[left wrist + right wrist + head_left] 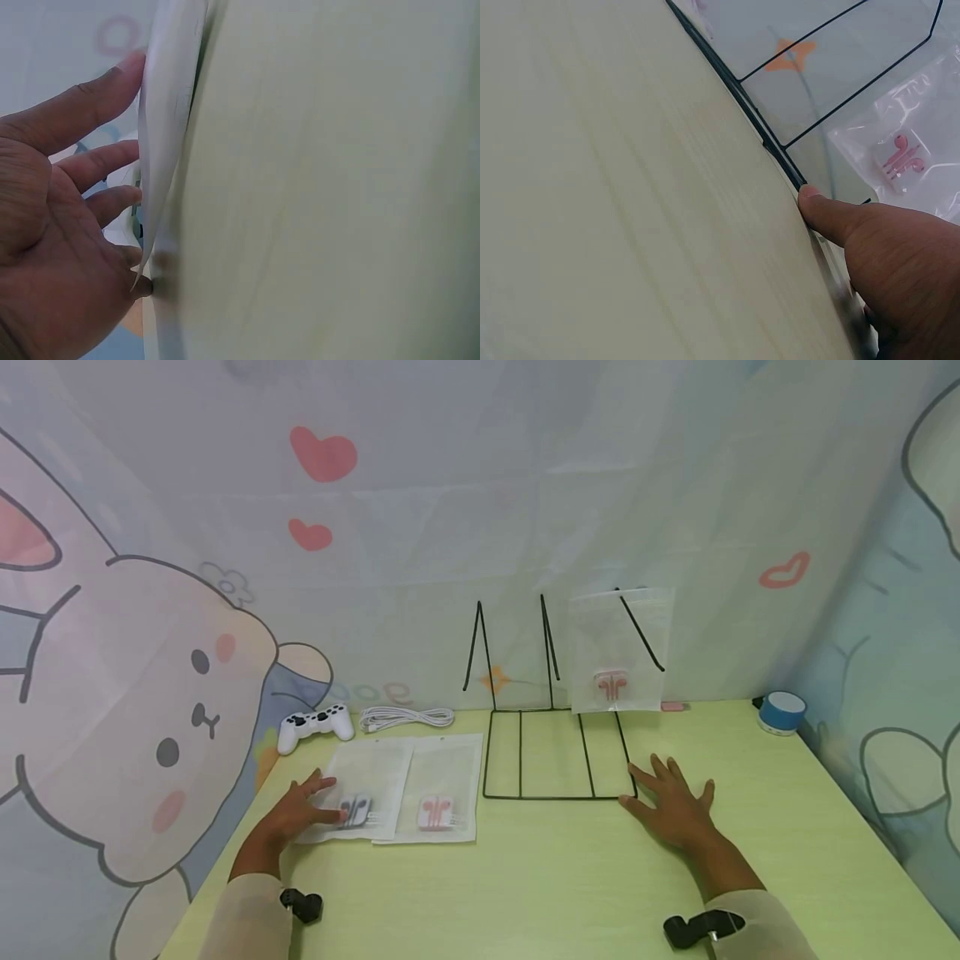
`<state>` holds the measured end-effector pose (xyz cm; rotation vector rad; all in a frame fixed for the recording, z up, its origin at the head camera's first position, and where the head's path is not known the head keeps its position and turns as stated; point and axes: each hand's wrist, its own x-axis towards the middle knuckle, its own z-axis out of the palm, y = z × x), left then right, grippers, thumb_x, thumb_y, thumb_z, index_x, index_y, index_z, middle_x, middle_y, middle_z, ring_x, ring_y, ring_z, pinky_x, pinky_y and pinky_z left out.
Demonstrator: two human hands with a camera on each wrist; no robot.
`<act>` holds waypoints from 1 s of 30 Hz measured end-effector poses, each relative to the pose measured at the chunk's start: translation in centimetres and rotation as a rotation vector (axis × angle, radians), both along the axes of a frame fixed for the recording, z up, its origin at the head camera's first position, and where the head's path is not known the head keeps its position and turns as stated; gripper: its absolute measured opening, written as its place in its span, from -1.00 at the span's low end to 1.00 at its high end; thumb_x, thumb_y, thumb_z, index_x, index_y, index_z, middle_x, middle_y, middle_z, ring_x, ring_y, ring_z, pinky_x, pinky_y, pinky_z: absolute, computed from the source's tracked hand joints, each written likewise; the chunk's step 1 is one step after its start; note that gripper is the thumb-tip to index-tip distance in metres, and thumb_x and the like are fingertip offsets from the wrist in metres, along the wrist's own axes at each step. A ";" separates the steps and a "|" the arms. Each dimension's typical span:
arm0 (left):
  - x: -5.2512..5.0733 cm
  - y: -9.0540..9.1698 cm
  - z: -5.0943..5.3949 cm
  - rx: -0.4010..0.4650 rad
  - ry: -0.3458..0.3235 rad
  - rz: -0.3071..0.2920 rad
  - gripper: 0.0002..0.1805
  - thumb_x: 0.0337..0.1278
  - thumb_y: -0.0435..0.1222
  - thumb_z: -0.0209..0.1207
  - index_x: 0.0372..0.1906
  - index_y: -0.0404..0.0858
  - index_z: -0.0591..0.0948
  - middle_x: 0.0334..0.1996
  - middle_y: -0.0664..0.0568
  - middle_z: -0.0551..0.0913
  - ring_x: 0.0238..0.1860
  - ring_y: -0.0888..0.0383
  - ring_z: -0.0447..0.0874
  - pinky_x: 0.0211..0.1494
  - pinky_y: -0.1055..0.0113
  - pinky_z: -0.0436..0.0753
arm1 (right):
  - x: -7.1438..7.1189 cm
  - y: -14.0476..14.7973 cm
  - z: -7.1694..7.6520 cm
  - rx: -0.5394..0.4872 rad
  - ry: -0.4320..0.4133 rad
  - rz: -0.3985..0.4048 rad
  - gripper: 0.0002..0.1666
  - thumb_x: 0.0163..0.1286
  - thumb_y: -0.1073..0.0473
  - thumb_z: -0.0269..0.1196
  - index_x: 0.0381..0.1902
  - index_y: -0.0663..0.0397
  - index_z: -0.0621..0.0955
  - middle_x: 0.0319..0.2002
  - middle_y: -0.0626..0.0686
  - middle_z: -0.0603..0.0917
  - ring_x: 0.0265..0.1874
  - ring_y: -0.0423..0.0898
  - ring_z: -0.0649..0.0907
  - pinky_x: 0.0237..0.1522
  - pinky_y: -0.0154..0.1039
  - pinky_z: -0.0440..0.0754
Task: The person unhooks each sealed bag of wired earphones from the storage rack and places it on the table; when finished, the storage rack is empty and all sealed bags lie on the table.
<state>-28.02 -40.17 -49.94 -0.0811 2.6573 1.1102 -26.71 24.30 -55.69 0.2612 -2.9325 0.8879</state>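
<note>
My left hand (pixel 294 812), fingers spread, rests on the left edge of a clear flat bag (pixel 372 781) with boxed dark earphones (pixel 356 811) inside. A second clear bag (pixel 450 768) with boxed pink earphones (pixel 437 813) lies partly overlapping it. Along the right side of a black wire rack (pixel 558 797), my right hand (pixel 677 810) spreads its fingers, thumb at the near corner. A third clear bag (pixel 588 635) with pink earphones (pixel 611 685) hangs from the rack's right hook (pixel 641 633). In the left wrist view, the bag's edge (pixel 169 112) meets the fingertips.
A white game controller (pixel 317 724) and a coiled white cable (pixel 405 717) lie at the back left. At the back right stands a small blue and white cylinder (pixel 782 712). A pink item (pixel 674 706) lies behind the rack. A printed cloth (pixel 450 485) hangs behind the table (pixel 510 893).
</note>
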 end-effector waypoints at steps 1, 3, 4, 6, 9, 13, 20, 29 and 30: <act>0.0 0.0 0.0 -0.003 0.001 -0.001 0.08 0.19 -0.10 0.58 0.69 -0.36 0.28 0.80 -0.29 -0.25 0.74 -0.47 -0.65 0.64 -0.58 -0.41 | 0.0 0.0 0.0 -0.002 0.002 0.000 -0.11 0.60 -0.38 0.22 0.69 -0.09 0.40 0.74 0.40 0.11 0.74 0.51 -0.01 0.38 0.84 -0.44; 0.1 -0.1 0.0 -0.015 -0.005 0.000 0.11 0.20 -0.06 0.57 0.70 -0.35 0.25 0.80 -0.31 -0.24 0.74 -0.48 -0.63 0.65 -0.58 -0.39 | -0.1 0.0 0.0 0.002 0.003 0.000 -0.10 0.60 -0.39 0.22 0.69 -0.10 0.39 0.74 0.40 0.11 0.74 0.51 -0.01 0.38 0.84 -0.44; 0.1 -0.2 0.0 -0.023 -0.007 -0.002 0.12 0.21 -0.05 0.56 0.71 -0.35 0.23 0.79 -0.33 -0.23 0.74 -0.50 -0.61 0.65 -0.58 -0.37 | -0.1 0.0 0.0 0.003 0.003 0.000 -0.10 0.60 -0.39 0.21 0.69 -0.10 0.39 0.74 0.40 0.11 0.74 0.51 -0.01 0.38 0.84 -0.44; 0.2 -0.3 0.1 -0.040 -0.012 -0.007 0.13 0.22 -0.02 0.54 0.72 -0.35 0.21 0.79 -0.36 -0.22 0.74 -0.52 -0.57 0.66 -0.58 -0.34 | -0.1 0.0 0.0 0.007 0.004 -0.001 -0.10 0.60 -0.39 0.21 0.69 -0.09 0.39 0.74 0.40 0.11 0.74 0.51 0.00 0.38 0.84 -0.43; 0.2 -0.5 0.1 -0.055 -0.017 -0.009 0.15 0.22 0.01 0.53 0.73 -0.36 0.18 0.78 -0.39 -0.22 0.73 -0.54 -0.55 0.66 -0.58 -0.32 | 0.0 -0.1 0.0 0.009 0.002 -0.003 -0.10 0.60 -0.40 0.21 0.69 -0.09 0.39 0.74 0.41 0.11 0.73 0.51 0.00 0.39 0.84 -0.44; 0.3 -0.6 -0.2 -0.055 -0.022 0.003 0.17 0.21 0.05 0.53 0.74 -0.33 0.18 0.79 -0.36 -0.22 0.74 -0.52 -0.54 0.66 -0.59 -0.31 | 0.1 -0.1 0.2 0.003 -0.004 -0.002 -0.09 0.60 -0.39 0.21 0.69 -0.08 0.39 0.74 0.41 0.11 0.74 0.51 -0.01 0.39 0.83 -0.44; 0.4 -0.3 -0.1 -0.067 0.003 -0.006 0.14 0.25 0.02 0.51 0.75 -0.29 0.16 0.78 -0.40 -0.21 0.74 -0.54 -0.51 0.64 -0.62 -0.26 | 0.2 -0.2 0.5 0.007 -0.001 -0.002 -0.10 0.60 -0.37 0.22 0.69 -0.07 0.39 0.73 0.42 0.12 0.73 0.52 0.00 0.38 0.85 -0.43; 0.0 3.0 1.3 -0.095 0.094 -0.060 0.14 0.27 0.06 0.49 0.75 -0.29 0.16 0.79 -0.38 -0.22 0.75 -0.54 -0.50 0.64 -0.63 -0.20 | 0.2 -0.2 0.4 0.009 0.000 0.000 -0.09 0.60 -0.38 0.22 0.69 -0.07 0.39 0.73 0.42 0.12 0.73 0.53 0.00 0.38 0.85 -0.43; -0.1 3.6 1.4 -0.094 0.104 -0.068 0.14 0.27 0.06 0.49 0.75 -0.29 0.16 0.80 -0.36 -0.22 0.75 -0.53 -0.50 0.64 -0.63 -0.20 | 0.2 -0.2 0.3 0.010 0.000 0.000 -0.09 0.59 -0.38 0.22 0.69 -0.07 0.39 0.73 0.42 0.12 0.73 0.52 0.00 0.38 0.85 -0.43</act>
